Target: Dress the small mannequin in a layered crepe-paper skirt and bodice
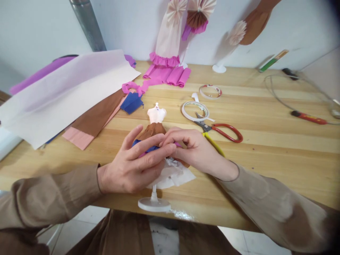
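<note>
A miniature dress form (156, 115) with a white bodice stands on a white round base (154, 204) near the table's front edge. Its brown paper skirt (152, 130) has blue paper (152, 148) and a bit of pink below, with a whitish paper sheet (174, 176) under them. My left hand (135, 161) curves around the skirt from the left, one finger raised, the others over the layers. Bent fingers of my right hand (192, 147) pinch at the skirt's right side, where pink paper peeks out. The fingertips of both hands meet and hide what lies between them.
Red-handled scissors (228, 132) lie by a roll of white tape (195, 111) and another tape roll (210, 91). Large paper sheets (69, 88) cover the left side. Blue paper (132, 102) and pink paper (167, 75) lie behind; a red-handled tool (309, 117) is right.
</note>
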Motion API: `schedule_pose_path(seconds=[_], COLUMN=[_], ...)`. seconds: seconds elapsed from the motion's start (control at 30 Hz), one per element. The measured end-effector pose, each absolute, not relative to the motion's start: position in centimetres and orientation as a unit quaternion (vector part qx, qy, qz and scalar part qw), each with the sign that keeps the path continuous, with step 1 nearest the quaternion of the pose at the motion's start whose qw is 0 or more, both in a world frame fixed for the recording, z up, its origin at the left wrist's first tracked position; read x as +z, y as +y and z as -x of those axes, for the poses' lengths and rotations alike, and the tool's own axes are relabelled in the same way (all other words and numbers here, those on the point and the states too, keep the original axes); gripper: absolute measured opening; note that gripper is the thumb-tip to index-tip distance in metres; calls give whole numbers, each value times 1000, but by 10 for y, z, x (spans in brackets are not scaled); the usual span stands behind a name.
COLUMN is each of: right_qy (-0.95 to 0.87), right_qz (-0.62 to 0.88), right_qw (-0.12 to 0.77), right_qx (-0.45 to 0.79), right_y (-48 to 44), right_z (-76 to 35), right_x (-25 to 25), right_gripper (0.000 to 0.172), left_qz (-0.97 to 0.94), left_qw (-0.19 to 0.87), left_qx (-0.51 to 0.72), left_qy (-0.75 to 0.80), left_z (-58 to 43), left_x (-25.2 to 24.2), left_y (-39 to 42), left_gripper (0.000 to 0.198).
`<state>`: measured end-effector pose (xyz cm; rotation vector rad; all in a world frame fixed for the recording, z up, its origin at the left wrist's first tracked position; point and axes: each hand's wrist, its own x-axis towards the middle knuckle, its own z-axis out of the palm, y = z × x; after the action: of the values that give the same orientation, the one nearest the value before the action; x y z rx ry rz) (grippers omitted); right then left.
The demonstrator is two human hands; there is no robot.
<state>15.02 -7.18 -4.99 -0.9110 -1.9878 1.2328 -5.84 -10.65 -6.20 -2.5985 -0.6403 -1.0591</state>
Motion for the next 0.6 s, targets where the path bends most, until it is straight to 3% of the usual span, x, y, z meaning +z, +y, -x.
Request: schedule_pose_path(seconds=[0.43,0.5,0.6], right_qy=[-752,-775,-831], right_qz=[338,320,272], right_qw=[336,344,348], right_qx=[455,422,338], right_y=[-74,-75,-74], right_z=[-149,-149,-149], right_x=[-51,-50,-48], right_gripper=[16,11,18], left_qz=[915,912,905], left_qw=[109,100,82], left_qx=[-336,-339,-352], left_qy=[-193,-210,-223], left_z=[62,61,61], left_x=[-57,-57,-60], left_y=[-102,-103,-103], left_gripper=[12,10,11])
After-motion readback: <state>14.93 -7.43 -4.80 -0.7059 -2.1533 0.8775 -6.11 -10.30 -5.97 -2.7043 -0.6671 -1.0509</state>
